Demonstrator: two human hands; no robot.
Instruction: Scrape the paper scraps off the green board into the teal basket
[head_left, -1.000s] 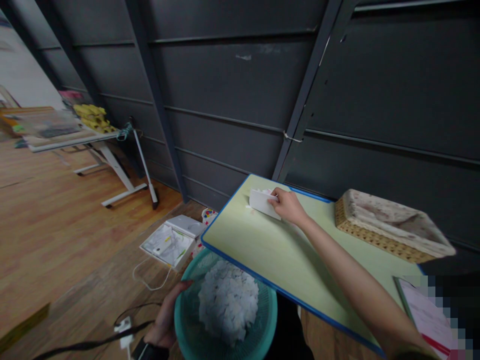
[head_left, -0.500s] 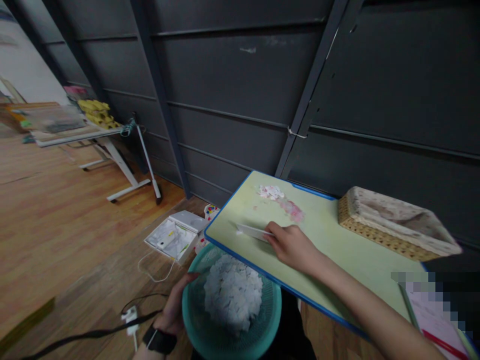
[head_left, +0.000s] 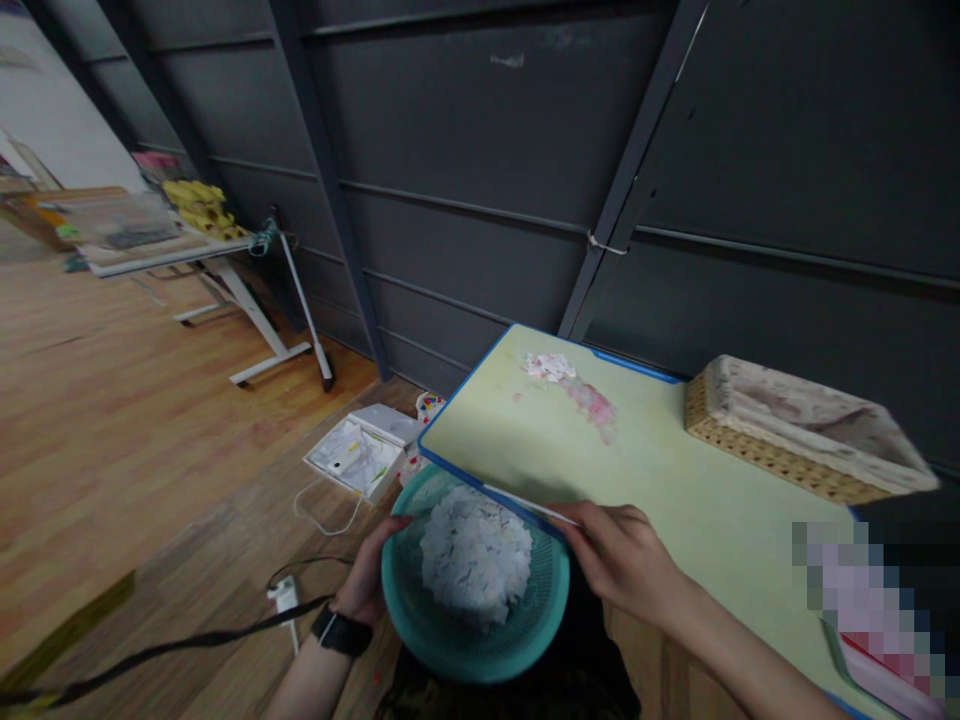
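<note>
Along the near blue edge of the pale yellow-green counter, head view: one thin white card, pinched between thumb and fingers of the right grip, narrowed to the card's thickness; contact between card and counter edge impossible to tell. Just below, far rim partly covered by the counter edge: one round teal plastic mesh basket, near a dark-clothed lap. Within it: one large heap of white paper scraps, small and irregular. At the basket's left rim: left grip, closed on the basket wall, thumb over the rim, other fingers mostly hidden outside. On the left wrist: one black watch.

On the counter, toward the far left corner: one small pile of whitish flakes; touching or just beside it, to the right and nearer, one pink smear. Farther right: one oblong wicker basket, cloth-lined. Near right: one pinkish flat item, partly pixelated, kind uncertain.

On the wooden floor, left of the counter: one shallow white box, lid open, contents unclear; one white power strip; one black strap.

Behind: one dark metal wall. Far left, well apart: second counter, wheeled, with one bumpy yellow stack.
</note>
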